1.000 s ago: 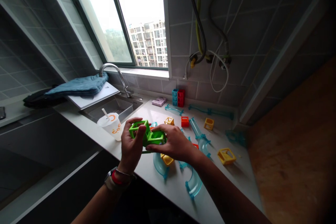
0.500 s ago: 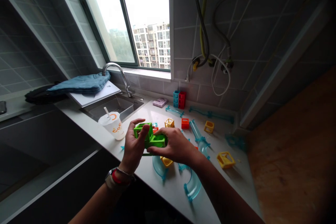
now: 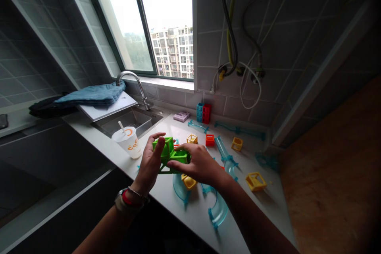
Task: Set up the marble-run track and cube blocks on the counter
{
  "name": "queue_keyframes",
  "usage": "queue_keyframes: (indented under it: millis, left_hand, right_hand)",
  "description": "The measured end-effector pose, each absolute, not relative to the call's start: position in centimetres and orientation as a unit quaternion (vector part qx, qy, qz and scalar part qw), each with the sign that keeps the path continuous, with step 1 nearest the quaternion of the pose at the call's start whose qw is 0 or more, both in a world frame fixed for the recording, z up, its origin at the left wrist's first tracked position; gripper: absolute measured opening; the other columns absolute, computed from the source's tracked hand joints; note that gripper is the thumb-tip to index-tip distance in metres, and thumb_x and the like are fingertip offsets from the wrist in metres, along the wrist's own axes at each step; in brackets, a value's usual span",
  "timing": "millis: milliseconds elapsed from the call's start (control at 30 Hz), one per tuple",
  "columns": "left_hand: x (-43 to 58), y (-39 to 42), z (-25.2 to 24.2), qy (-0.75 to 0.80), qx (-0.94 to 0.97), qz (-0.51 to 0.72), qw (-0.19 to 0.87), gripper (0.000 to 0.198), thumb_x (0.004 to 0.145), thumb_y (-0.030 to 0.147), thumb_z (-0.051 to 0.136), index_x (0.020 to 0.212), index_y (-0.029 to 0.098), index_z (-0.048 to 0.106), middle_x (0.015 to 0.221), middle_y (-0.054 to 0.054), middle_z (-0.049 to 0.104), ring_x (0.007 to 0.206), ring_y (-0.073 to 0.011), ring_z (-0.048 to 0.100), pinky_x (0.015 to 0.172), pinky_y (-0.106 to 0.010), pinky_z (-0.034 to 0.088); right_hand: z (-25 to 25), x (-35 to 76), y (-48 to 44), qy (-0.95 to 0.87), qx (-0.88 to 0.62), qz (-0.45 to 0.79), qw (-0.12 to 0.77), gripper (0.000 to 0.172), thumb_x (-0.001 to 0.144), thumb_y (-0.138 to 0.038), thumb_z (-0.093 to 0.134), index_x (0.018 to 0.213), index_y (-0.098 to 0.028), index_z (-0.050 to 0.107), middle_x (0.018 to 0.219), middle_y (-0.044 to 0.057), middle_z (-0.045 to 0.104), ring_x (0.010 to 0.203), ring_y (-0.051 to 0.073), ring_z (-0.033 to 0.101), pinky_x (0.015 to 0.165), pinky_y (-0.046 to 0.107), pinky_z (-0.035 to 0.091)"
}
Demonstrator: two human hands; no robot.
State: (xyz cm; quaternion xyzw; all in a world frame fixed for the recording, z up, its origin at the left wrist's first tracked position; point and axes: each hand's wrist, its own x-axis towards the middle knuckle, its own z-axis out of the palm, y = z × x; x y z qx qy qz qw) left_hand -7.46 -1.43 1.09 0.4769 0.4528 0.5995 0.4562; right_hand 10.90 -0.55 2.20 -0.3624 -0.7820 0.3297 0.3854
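Observation:
Over the white counter [image 3: 196, 214] my left hand [image 3: 150, 164] and my right hand [image 3: 198, 164] both grip a cluster of green open-frame cube blocks [image 3: 170, 154]. The left fingers wrap the upper left cube, the right fingers press the cube beside it. A flat green piece shows under the cluster. Below my right hand lie a yellow cube [image 3: 189, 182] and curved clear-blue track pieces [image 3: 218, 211].
Loose yellow cubes [image 3: 255, 181], a red cube [image 3: 210, 140], a straight blue track [image 3: 222, 149] and a blue-red block stack [image 3: 203, 112] dot the counter. A paper cup with straw [image 3: 128, 142] stands by the sink [image 3: 127, 121]. A faucet [image 3: 133, 83] and blue towel [image 3: 92, 95] sit left.
The green cluster has tilted and turned slightly in my hands; my left thumb and fingers have shifted higher on the upper cube. Both hands stay over the same spot.

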Motion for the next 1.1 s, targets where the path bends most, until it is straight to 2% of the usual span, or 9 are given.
queue_keyframes:
  millis: [133, 233, 333, 467, 567, 733, 900, 1000, 1100]
  left_hand:
    - [-7.9, -1.9, 1.6, 0.416, 0.483, 0.599, 0.485, 0.050, 0.101, 0.064, 0.052, 0.135, 0.028, 0.055, 0.119, -0.007, 0.070, 0.096, -0.0216, 0.073, 0.075, -0.029, 0.059]
    - [-8.1, -2.4, 1.5, 0.382, 0.498, 0.584, 0.514, 0.048, 0.100, 0.054, 0.062, 0.140, 0.030, 0.050, 0.133, -0.008, 0.067, 0.109, -0.0235, 0.071, 0.085, -0.032, 0.060]
    - [-7.9, -2.8, 1.1, 0.391, 0.510, 0.563, 0.519, 0.060, 0.093, 0.041, 0.077, 0.144, 0.031, 0.047, 0.139, -0.009, 0.065, 0.113, -0.0258, 0.071, 0.086, -0.034, 0.061]
    - [-7.9, -3.0, 1.0, 0.409, 0.476, 0.578, 0.521, 0.053, 0.092, 0.039, 0.078, 0.138, 0.029, 0.055, 0.131, -0.008, 0.070, 0.110, -0.0258, 0.073, 0.083, -0.031, 0.062]
    - [-8.1, -2.9, 1.2, 0.398, 0.437, 0.592, 0.547, 0.046, 0.093, 0.042, 0.076, 0.133, 0.024, 0.062, 0.127, -0.009, 0.073, 0.109, -0.0255, 0.073, 0.081, -0.028, 0.061]
    - [-8.0, -3.3, 1.5, 0.381, 0.445, 0.575, 0.571, 0.047, 0.092, 0.041, 0.076, 0.133, 0.019, 0.066, 0.119, -0.010, 0.076, 0.106, -0.0262, 0.074, 0.075, -0.025, 0.059]
    - [-7.6, -3.6, 0.9, 0.388, 0.477, 0.560, 0.555, 0.043, 0.094, 0.041, 0.074, 0.131, 0.019, 0.068, 0.115, -0.009, 0.077, 0.100, -0.0241, 0.074, 0.077, -0.025, 0.056]
    - [-7.7, -3.6, 0.6, 0.392, 0.496, 0.546, 0.549, 0.041, 0.094, 0.042, 0.074, 0.129, 0.019, 0.070, 0.113, -0.008, 0.078, 0.098, -0.0229, 0.074, 0.077, -0.025, 0.055]
    - [-7.7, -3.6, 0.6, 0.396, 0.499, 0.545, 0.544, 0.041, 0.093, 0.042, 0.074, 0.127, 0.018, 0.070, 0.109, -0.008, 0.078, 0.091, -0.0212, 0.074, 0.076, -0.025, 0.054]
  right_hand:
    - [2.1, 11.4, 0.0, -0.737, -0.396, 0.367, 0.408, 0.042, 0.087, -0.055, 0.078, 0.111, -0.020, 0.075, 0.090, 0.004, 0.076, 0.077, 0.017, 0.067, 0.069, 0.026, 0.046]
    - [1.9, 11.5, 0.3, -0.700, -0.394, 0.397, 0.444, 0.039, 0.090, -0.055, 0.074, 0.110, -0.021, 0.072, 0.091, 0.003, 0.076, 0.079, 0.018, 0.070, 0.068, 0.025, 0.048]
    - [1.6, 11.1, 0.2, -0.678, -0.392, 0.414, 0.464, 0.038, 0.090, -0.054, 0.075, 0.109, -0.021, 0.070, 0.089, 0.002, 0.075, 0.077, 0.017, 0.069, 0.066, 0.025, 0.048]
    - [1.6, 11.1, 0.2, -0.697, -0.332, 0.440, 0.459, 0.039, 0.101, -0.056, 0.058, 0.107, -0.020, 0.072, 0.092, 0.003, 0.073, 0.081, 0.016, 0.067, 0.069, 0.024, 0.048]
    - [1.8, 11.8, 0.4, -0.724, -0.288, 0.442, 0.444, 0.039, 0.107, -0.047, 0.047, 0.111, -0.020, 0.075, 0.087, 0.001, 0.069, 0.076, 0.013, 0.062, 0.068, 0.023, 0.045]
    - [1.8, 12.5, 0.5, -0.765, -0.294, 0.420, 0.390, 0.024, 0.094, -0.029, 0.070, 0.113, -0.018, 0.078, 0.058, -0.009, 0.038, 0.053, 0.008, 0.033, 0.052, 0.022, 0.028]
    - [2.0, 12.1, 0.2, -0.794, -0.274, 0.399, 0.368, 0.008, 0.088, -0.019, 0.070, 0.087, -0.015, 0.077, 0.059, -0.009, 0.037, 0.055, 0.007, 0.033, 0.055, 0.020, 0.030]
    - [2.0, 11.9, 0.1, -0.809, -0.266, 0.385, 0.355, 0.013, 0.085, -0.014, 0.067, 0.072, -0.015, 0.067, 0.058, -0.009, 0.035, 0.054, 0.006, 0.031, 0.054, 0.019, 0.030]
    - [2.1, 11.8, 0.0, -0.814, -0.259, 0.380, 0.354, 0.016, 0.084, -0.013, 0.065, 0.069, -0.016, 0.061, 0.058, -0.009, 0.034, 0.054, 0.006, 0.032, 0.054, 0.018, 0.030]
